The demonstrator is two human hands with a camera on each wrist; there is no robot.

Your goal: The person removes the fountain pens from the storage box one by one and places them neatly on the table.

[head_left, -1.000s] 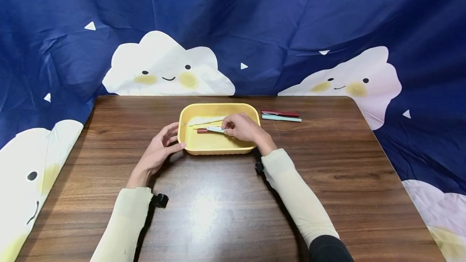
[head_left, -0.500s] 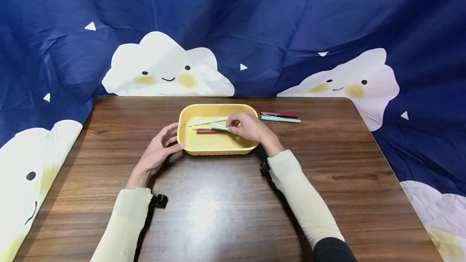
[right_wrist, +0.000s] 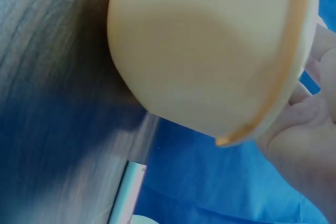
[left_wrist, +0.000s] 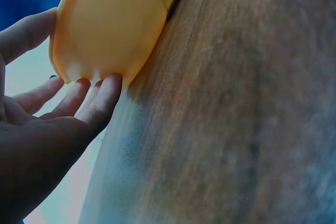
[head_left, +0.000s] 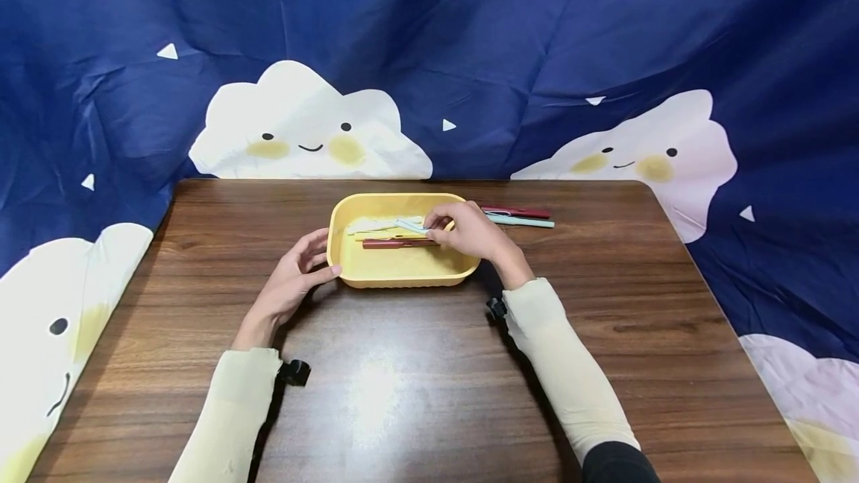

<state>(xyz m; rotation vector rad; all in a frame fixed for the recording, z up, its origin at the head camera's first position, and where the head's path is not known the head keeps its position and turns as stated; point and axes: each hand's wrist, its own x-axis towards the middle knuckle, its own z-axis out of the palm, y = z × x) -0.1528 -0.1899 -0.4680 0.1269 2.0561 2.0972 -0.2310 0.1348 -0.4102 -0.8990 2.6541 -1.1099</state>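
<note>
A yellow plastic bin (head_left: 376,282) sits near the table's far edge. My left hand (head_left: 288,282) holds its left end, thumb at the near corner and fingers along the side; the left wrist view shows the fingertips against the bin wall (left_wrist: 110,30). Over the bin, my right hand (head_left: 470,233) pinches one end of a light blue pen (head_left: 408,226), its other end pointing left. Under that pen, a dark red pen (head_left: 389,244) and a thin yellow stick-like piece (head_left: 367,238) lie in the bin. Behind them lies a pale, elongated item (head_left: 365,226). The bin wall hides the held pen in the right wrist view.
Right of the bin, another dark red pen (head_left: 530,213) and another light blue pen (head_left: 526,222) lie side by side on the brown wooden table (head_left: 658,304). A blue cloth with clouds (head_left: 483,43) hangs behind the table's far edge.
My right hand has drawn back to the right and lifted the light blue pen, tilting it. More of the dark red pen below now shows. The left hand and bin stay put.
</note>
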